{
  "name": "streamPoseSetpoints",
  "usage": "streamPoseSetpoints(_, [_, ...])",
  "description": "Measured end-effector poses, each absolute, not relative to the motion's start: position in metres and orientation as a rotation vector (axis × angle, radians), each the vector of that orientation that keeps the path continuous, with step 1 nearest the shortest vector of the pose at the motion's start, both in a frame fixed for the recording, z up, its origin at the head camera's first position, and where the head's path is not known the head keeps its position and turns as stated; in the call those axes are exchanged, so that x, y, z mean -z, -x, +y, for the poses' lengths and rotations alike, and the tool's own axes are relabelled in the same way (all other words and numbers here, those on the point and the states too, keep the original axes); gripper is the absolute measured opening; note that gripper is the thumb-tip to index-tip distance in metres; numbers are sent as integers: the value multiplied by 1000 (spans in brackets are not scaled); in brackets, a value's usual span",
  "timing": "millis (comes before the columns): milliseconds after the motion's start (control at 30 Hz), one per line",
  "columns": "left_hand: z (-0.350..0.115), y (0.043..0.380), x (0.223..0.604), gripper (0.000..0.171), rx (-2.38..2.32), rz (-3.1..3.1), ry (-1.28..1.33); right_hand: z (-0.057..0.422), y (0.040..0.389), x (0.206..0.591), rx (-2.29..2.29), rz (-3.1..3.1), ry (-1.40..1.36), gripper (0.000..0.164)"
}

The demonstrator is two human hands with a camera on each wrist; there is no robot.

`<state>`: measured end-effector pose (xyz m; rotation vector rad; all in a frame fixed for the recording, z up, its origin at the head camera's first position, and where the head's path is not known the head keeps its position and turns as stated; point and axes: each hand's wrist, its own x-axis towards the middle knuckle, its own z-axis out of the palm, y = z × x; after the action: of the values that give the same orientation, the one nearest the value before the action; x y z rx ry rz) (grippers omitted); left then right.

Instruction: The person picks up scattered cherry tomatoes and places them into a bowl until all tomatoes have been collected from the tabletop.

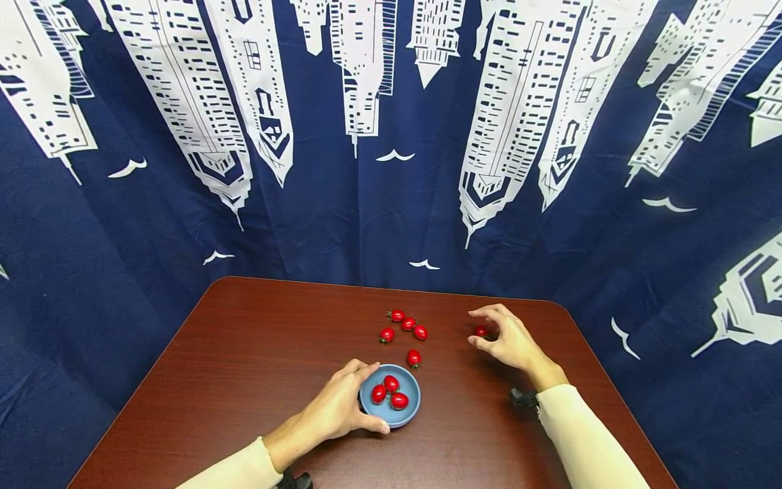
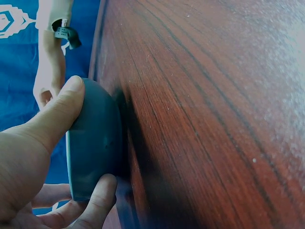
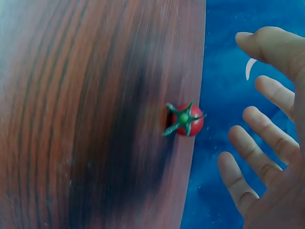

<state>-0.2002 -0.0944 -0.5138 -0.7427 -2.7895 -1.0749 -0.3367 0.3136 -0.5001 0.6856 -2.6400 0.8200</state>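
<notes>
A small blue bowl (image 1: 408, 384) holds three cherry tomatoes (image 1: 400, 401). My left hand (image 1: 339, 404) grips its left side, thumb near the front and fingers behind. In the left wrist view the thumb and fingers span the outer wall of the bowl (image 2: 95, 138). On the right of the table, my right hand (image 1: 510, 341) is spread around a single cherry tomato (image 1: 480, 331), thumb and fingers apart. The right wrist view shows that tomato (image 3: 194, 121) with its green stem end toward the camera and a gap between it and the fingers (image 3: 264, 131).
Several loose cherry tomatoes (image 1: 408, 324) lie in a group behind the bowl, and one tomato (image 1: 414, 358) is just beyond its rim. The brown wooden table (image 1: 275, 339) ends at a dark blue curtain (image 1: 318, 231) with white buildings.
</notes>
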Motion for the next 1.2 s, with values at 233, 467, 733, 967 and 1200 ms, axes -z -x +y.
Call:
streamPoseSetpoints(233, [-94,201,515,116,1072,-2795,746,324,341,506,-813,-2723,-602,61])
streamPoseSetpoints(467, [-93,202,516,116,1059,-2791,756,331,342,515,-882,-2803,-530,66])
streamPoseSetpoints(733, [-93,202,516,116,1050,-2795,751,331,347,522,-860,-2845,-505,61])
streamPoseSetpoints(967, [-93,201,516,117,1049,-2803,736,330,352,525,-883,-2864,-486,50])
streamPoseSetpoints(1200, [-93,202,515,116,1032,-2786,738,327,352,523,-924,-2850,-470,38])
